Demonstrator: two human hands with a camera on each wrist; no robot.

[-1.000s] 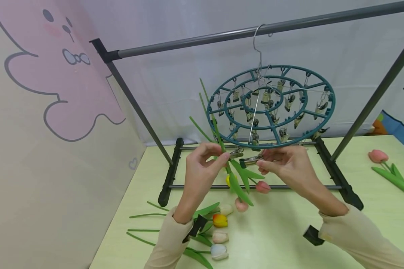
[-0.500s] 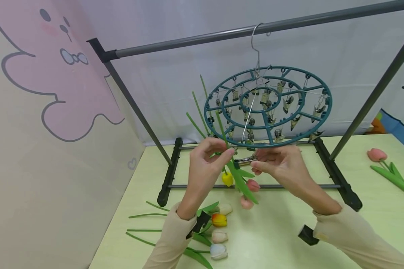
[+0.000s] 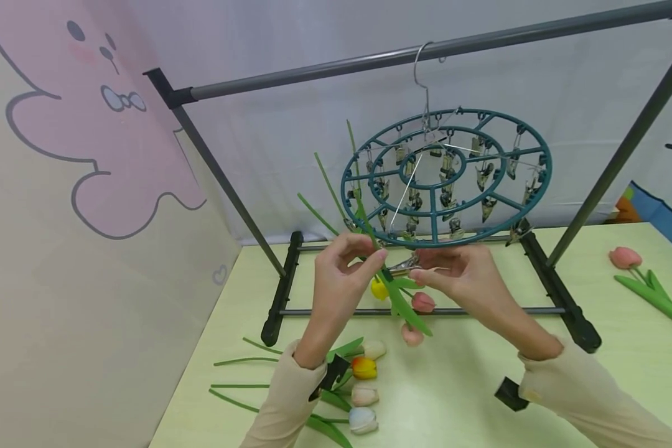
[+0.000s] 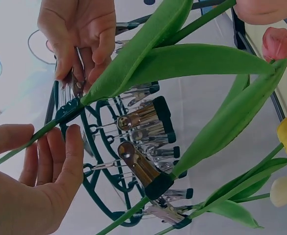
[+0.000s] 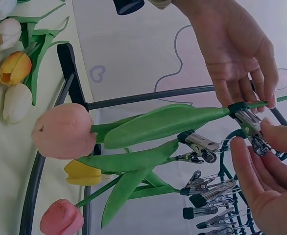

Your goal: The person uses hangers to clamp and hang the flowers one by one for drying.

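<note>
In the head view my left hand (image 3: 338,289) pinches the green stem of a peach-pink artificial tulip (image 3: 412,335), which hangs bloom downward. My right hand (image 3: 473,280) pinches a metal clip (image 5: 251,125) by its handles. The clip's dark-tipped end sits across that stem just above the leaves, right beside my left fingertips. This clip belongs to a round green clip hanger (image 3: 434,218). Behind, a deeper pink tulip (image 5: 61,218) and a yellow tulip (image 5: 83,173) hang head down from other clips, as the wrist views show.
The hanger hooks over the grey bar (image 3: 313,73) of a rack standing on the pale table (image 3: 437,398). Several tulips, among them an orange-yellow tulip (image 3: 364,368), lie at the front left. One pink tulip (image 3: 626,257) lies at the right.
My right hand has brought the clip leftward from beside the stem onto it. The hanger has turned slightly, while my left hand keeps its pinch on the stem.
</note>
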